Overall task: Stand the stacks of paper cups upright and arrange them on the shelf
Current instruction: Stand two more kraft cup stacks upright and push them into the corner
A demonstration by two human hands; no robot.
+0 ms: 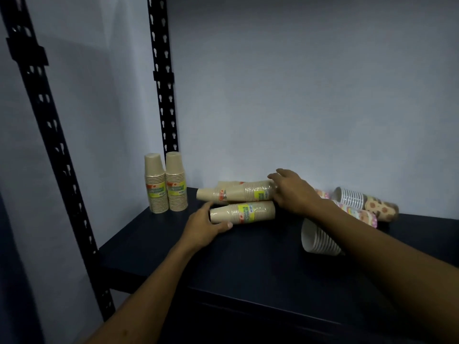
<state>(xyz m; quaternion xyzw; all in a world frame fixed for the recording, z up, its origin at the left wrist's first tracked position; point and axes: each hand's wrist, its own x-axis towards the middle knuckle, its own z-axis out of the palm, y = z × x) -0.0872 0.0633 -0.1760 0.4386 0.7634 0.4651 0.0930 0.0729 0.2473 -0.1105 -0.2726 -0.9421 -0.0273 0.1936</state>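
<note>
On the dark shelf point(248, 259), we see two tan cup stacks point(166, 184) standing upright, touching each other, in the back left corner beside a black slotted post point(162, 78). Our left hand point(207, 225) curls around the closed end of the nearest lying stack point(244, 212), thumb in front, fingers hidden behind it. Our right hand point(291, 192) rests against the wide end of the rear lying stack point(248, 191); its fingers are loosely bent, and we cannot tell whether they grip. A third tan stack point(211, 194) lies partly hidden behind that one. To the right, a white-rimmed stack point(320, 240) lies on its side, its far end covered by our forearm, and patterned stacks point(365, 202) lie near the wall, their prints blurred in the dim light.
</note>
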